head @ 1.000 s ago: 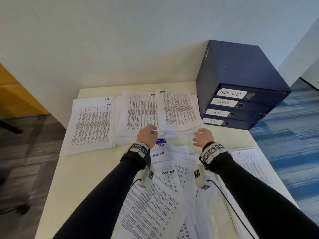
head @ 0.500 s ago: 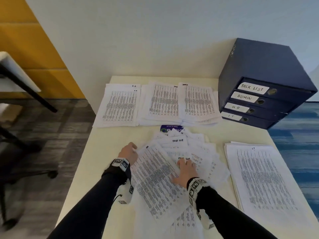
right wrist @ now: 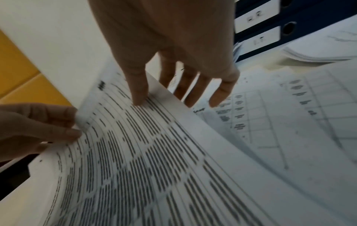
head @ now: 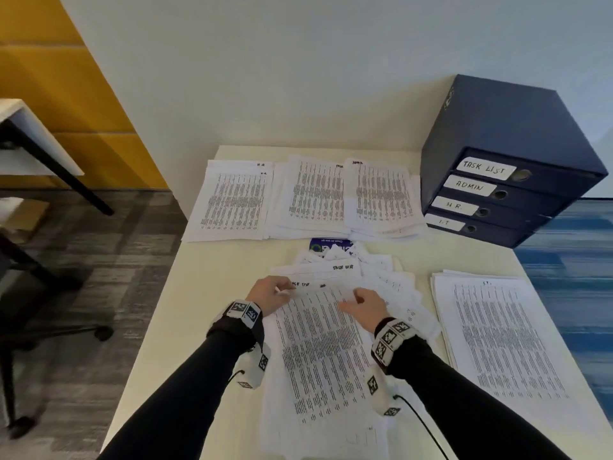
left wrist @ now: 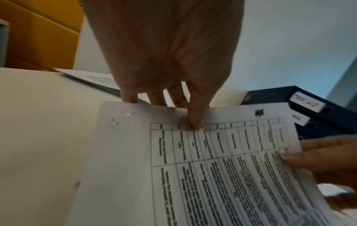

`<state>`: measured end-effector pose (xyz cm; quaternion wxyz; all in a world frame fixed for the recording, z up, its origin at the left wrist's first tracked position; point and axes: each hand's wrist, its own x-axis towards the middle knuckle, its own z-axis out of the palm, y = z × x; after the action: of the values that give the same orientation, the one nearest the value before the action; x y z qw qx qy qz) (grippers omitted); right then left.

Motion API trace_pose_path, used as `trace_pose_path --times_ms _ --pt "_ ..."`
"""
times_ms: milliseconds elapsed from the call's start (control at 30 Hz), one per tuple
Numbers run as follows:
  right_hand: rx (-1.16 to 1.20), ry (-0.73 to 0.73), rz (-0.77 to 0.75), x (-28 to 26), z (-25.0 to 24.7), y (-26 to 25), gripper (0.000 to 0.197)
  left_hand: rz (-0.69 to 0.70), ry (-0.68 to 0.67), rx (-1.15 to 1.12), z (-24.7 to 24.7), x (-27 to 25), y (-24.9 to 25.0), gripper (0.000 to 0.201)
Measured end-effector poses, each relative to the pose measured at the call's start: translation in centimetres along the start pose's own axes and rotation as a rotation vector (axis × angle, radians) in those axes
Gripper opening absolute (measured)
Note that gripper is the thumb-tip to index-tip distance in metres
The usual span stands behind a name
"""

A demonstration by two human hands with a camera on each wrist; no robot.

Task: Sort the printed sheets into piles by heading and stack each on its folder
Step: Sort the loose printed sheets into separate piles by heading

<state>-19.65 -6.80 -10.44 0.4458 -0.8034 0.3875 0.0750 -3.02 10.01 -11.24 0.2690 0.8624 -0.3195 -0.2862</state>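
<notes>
Holding the top sheet (head: 318, 343) by its two far corners, you have it half peeled off the unsorted heap (head: 374, 280). Your left hand (head: 268, 295) pinches the far-left corner, thumb on the print and fingers behind the edge; your right hand (head: 365, 307) pinches the far-right edge the same way, thumb on top, fingers tucked under. Both hands are closed on this one sheet and nothing else.

The sheet's long axis runs away from you, towards the stack of blue folders (head: 507, 180) — so the printed heading lies at the far end, between your two grips; its wording is too blurred to read in any view.

Taking the folder stack as your mark: the heap lies near-left of it, the I.T. pile (head: 497, 333) is on its near side to your right, and three piles sit in a row just left of it — the Admin pile (head: 381, 194) nearest the folders, then the Task List pile (head: 315, 194), with the H.R. pile (head: 235, 197) farthest left. Your right hand is nearer the I.T. pile and the folders, your left nearer the H.R. pile.
</notes>
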Motion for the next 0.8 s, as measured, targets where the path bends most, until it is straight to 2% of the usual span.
trace_pose_path --times_ms 33,67,100,133,200,233,333,467,667,733,800 --pt "-0.009 -0.021 -0.004 -0.2 -0.5 0.4 0.025 0.006 -0.015 0.028 0.5 0.5 0.6 0.021" --pt "-0.026 -0.025 -0.023 -0.5 -0.8 0.9 0.014 0.014 -0.017 0.059 1.1 0.9 1.0 0.025" --pt "-0.066 -0.040 -0.009 -0.5 -1.0 1.9 0.025 0.018 -0.012 0.105 1.7 1.3 1.3 0.031" --pt "-0.106 -0.064 0.003 -0.9 -1.1 2.6 0.027 0.015 -0.007 0.174 2.2 1.7 1.6 0.037" --pt "-0.156 -0.152 0.042 -1.3 -1.2 4.1 0.009 -0.039 0.003 0.319 2.8 2.3 1.9 0.047" --pt "-0.153 -0.189 0.058 -1.3 -1.2 5.0 0.007 -0.067 0.003 0.371 2.9 2.5 2.0 0.048" --pt "-0.112 -0.218 0.082 -1.7 -1.4 6.0 0.014 -0.096 -0.019 0.443 2.7 3.0 1.7 0.047" --pt "-0.105 -0.216 0.093 -1.5 -1.3 6.1 0.014 -0.080 -0.073 0.397 1.8 3.3 0.4 0.046" --pt "-0.109 -0.133 0.137 -0.9 -0.8 6.3 0.047 -0.041 -0.118 0.314 1.5 2.9 -0.6 0.030" --pt "-0.122 -0.065 0.131 -0.6 -0.8 6.1 0.045 -0.036 -0.118 0.315 1.5 2.8 -0.7 0.018" --pt "-0.138 0.021 0.132 -0.2 -0.9 5.8 0.032 -0.011 -0.107 0.358 1.5 3.0 -0.7 0.011"
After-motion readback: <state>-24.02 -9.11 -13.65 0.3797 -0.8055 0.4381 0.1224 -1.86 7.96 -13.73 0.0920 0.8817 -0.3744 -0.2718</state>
